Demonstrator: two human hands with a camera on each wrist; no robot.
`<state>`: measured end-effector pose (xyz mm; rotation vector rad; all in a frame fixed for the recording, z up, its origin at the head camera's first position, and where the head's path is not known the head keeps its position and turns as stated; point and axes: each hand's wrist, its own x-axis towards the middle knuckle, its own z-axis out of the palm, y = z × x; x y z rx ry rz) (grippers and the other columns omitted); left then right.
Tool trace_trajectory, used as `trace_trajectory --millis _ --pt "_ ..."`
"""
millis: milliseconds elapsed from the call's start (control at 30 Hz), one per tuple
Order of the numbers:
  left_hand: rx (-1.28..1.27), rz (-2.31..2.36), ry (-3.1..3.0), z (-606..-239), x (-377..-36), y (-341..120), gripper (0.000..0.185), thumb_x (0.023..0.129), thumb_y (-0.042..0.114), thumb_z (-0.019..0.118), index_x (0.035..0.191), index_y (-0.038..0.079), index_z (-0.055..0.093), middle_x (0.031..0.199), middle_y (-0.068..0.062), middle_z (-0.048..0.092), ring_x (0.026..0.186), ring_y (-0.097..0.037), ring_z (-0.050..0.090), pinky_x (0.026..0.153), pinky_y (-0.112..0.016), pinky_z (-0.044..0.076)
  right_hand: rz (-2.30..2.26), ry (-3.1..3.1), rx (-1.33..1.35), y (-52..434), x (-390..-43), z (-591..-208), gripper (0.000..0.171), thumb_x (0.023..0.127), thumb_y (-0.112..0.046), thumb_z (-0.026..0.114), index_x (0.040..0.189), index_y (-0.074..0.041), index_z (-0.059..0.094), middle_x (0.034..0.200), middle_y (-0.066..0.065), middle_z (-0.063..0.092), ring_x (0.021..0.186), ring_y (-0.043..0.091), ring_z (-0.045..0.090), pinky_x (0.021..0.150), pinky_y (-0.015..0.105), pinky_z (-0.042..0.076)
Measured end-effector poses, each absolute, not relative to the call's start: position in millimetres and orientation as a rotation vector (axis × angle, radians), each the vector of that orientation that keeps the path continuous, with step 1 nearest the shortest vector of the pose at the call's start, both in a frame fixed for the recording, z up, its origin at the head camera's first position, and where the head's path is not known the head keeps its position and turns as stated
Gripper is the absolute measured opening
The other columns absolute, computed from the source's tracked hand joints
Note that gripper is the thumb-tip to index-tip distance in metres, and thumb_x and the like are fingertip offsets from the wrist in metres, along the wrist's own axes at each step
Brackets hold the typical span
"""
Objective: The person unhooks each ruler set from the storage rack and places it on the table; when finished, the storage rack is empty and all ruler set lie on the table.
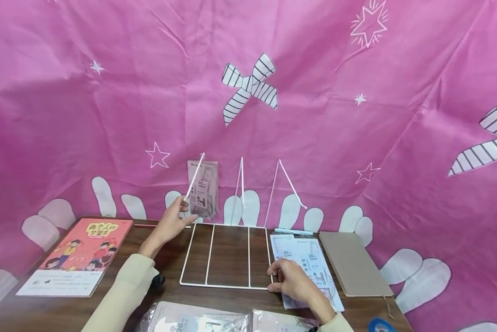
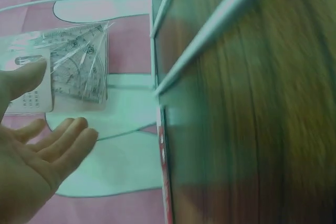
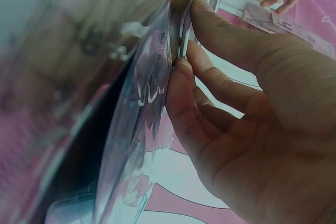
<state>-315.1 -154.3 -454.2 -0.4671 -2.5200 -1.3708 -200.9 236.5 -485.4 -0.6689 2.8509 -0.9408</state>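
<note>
A white wire display rack (image 1: 223,287) stands on the dark wooden table, with three thin prongs rising at its back. From the left prong hangs a clear packet of rulers (image 1: 210,203), its protractor (image 2: 79,72) visible in the left wrist view. My left hand (image 1: 171,224) is beside that packet, fingers loosely extended and thumb in front of it; contact cannot be made out. At the rack's front right corner, my right hand (image 1: 291,279) pinches the wire between thumb and fingers, seen closely in the right wrist view. Flat ruler packets (image 1: 310,258) lie beside and partly beneath that hand.
A red and white book (image 1: 78,258) lies at the left, a brown notebook (image 1: 348,263) at the right. More plastic packets (image 1: 169,318) fill the near edge. Blue tape (image 1: 380,325) sits near the right corner. A pink patterned cloth (image 1: 314,115) hangs behind the table.
</note>
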Motion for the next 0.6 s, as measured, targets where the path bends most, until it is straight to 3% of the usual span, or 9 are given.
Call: trace_trajectory --millis 100,200,333,433,600 --pt "-0.412 -1.526 -2.464 -454 -322 -152 0.064 0.096 0.006 0.074 0.146 -0.014 0.039 0.126 -0.036 0.059 0.121 -0.053 0.06 0.1 -0.06 0.055 -0.952 2.847 -0.668 235 -200 -485 0.032 0.074 -0.014 0.095 0.094 -0.01 0.07 0.076 -0.002 0.06 0.068 0.008 0.053 0.062 0.025 0.046" --pt "-0.356 -1.624 -2.413 -452 -325 -151 0.058 0.097 0.005 0.073 0.144 -0.012 0.044 0.125 -0.036 0.062 0.116 -0.05 0.063 0.085 -0.05 0.063 -0.954 2.845 -0.669 234 -200 -483 0.032 0.074 -0.014 0.095 0.094 -0.01 0.07 0.077 -0.002 0.06 0.068 0.007 0.052 0.062 0.025 0.046" --pt "-0.315 -1.661 -2.362 -452 -330 -150 0.048 0.097 0.007 0.073 0.137 -0.01 0.052 0.12 -0.034 0.066 0.109 -0.046 0.067 0.068 -0.032 0.063 -0.928 2.858 -0.67 233 -199 -482 0.031 0.074 -0.014 0.094 0.093 -0.011 0.07 0.079 -0.003 0.06 0.068 0.004 0.05 0.063 0.025 0.046" --pt "-0.296 -1.649 -2.34 -453 -333 -149 0.041 0.097 0.008 0.073 0.131 -0.009 0.057 0.117 -0.031 0.068 0.107 -0.043 0.068 0.069 -0.023 0.06 -0.91 2.869 -0.668 233 -199 -482 0.031 0.074 -0.014 0.094 0.093 -0.011 0.07 0.08 -0.004 0.059 0.068 0.003 0.049 0.064 0.026 0.046" --pt "-0.261 -1.665 -2.281 -455 -337 -145 0.036 0.096 0.004 0.074 0.127 -0.009 0.061 0.112 -0.028 0.069 0.102 -0.039 0.069 0.074 -0.018 0.058 -0.911 2.872 -0.662 234 -199 -483 0.031 0.074 -0.014 0.094 0.094 -0.011 0.071 0.08 -0.004 0.06 0.069 0.007 0.052 0.065 0.026 0.046"
